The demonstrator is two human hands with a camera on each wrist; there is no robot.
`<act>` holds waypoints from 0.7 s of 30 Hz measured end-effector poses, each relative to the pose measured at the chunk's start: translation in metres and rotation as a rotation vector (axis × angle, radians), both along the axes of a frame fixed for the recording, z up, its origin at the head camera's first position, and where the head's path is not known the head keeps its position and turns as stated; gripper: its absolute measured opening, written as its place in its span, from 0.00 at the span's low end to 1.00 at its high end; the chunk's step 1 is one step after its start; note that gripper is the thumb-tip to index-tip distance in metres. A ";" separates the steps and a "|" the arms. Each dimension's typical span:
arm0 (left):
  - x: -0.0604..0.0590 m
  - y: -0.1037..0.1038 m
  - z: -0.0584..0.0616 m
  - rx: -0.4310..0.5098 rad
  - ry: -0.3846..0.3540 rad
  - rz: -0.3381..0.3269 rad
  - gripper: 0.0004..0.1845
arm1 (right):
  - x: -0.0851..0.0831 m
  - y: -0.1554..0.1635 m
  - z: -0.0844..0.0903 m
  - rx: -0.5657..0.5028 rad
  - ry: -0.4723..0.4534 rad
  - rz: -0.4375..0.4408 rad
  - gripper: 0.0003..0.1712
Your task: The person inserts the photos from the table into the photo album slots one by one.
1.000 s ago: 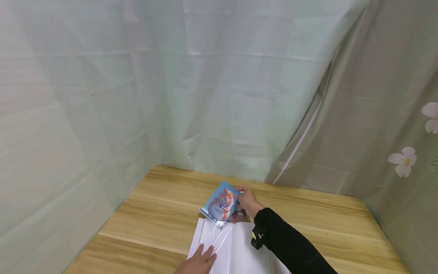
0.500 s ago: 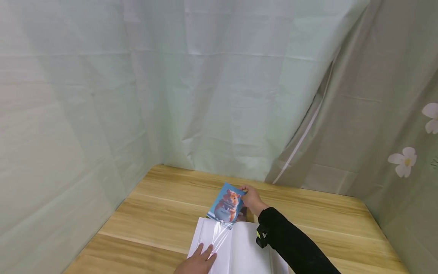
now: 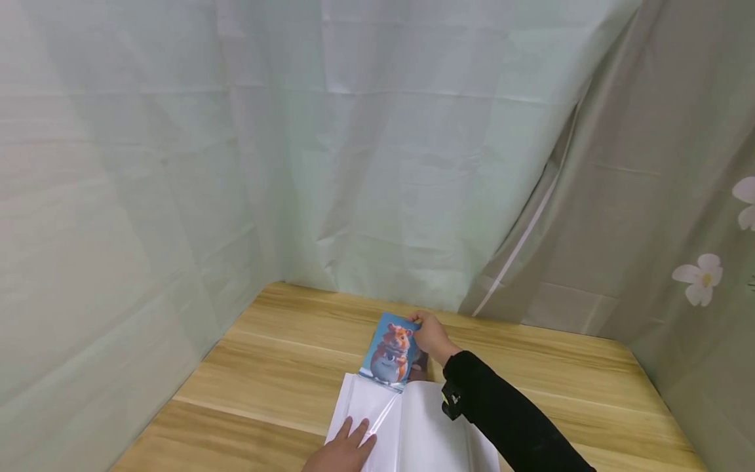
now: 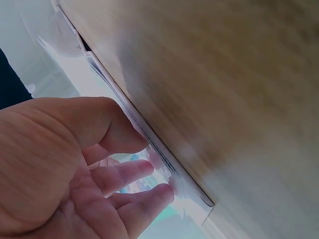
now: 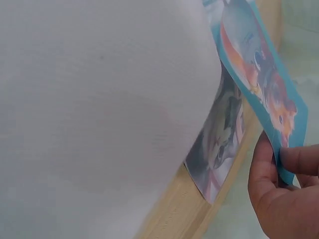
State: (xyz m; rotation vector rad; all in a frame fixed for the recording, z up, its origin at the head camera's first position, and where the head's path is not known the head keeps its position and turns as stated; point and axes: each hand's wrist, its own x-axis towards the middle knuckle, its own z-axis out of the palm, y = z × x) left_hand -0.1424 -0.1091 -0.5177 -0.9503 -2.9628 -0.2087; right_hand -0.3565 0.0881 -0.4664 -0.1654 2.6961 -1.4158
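Observation:
An open photo album (image 3: 433, 426) with white pages and clear sleeves lies at the front of the table. My right hand (image 3: 433, 337) pinches a blue picture card (image 3: 385, 354) showing a cartoon hamster by its upper right corner, thumb on one side and fingers on the other. The card's lower edge meets the top of the left page; whether it is inside the clear sleeve I cannot tell. My left hand (image 3: 344, 451) rests on the left page, fingers spread. In the left wrist view its fingertips (image 4: 163, 191) touch the page near the album's edge.
A second, darker picture card (image 5: 219, 139) lies on the wooden table (image 3: 253, 367) just beyond the album, partly covered. Pale curtains (image 3: 377, 164) hang along the table's back and left side; a flowered curtain (image 3: 649, 216) hangs at the right.
My right hand has shifted the hamster card slightly right and turned it more upright, its lower edge now lined up with the page top. The left hand stays on the page.

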 end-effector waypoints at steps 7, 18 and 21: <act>0.001 0.001 0.002 0.007 -0.037 0.005 0.40 | -0.001 0.001 0.001 0.028 -0.021 0.103 0.22; 0.002 0.002 0.006 0.000 -0.060 0.016 0.42 | -0.008 0.004 0.003 0.073 -0.039 0.173 0.19; 0.003 0.002 0.006 -0.002 -0.051 0.016 0.42 | -0.009 0.005 0.004 0.067 -0.051 0.204 0.18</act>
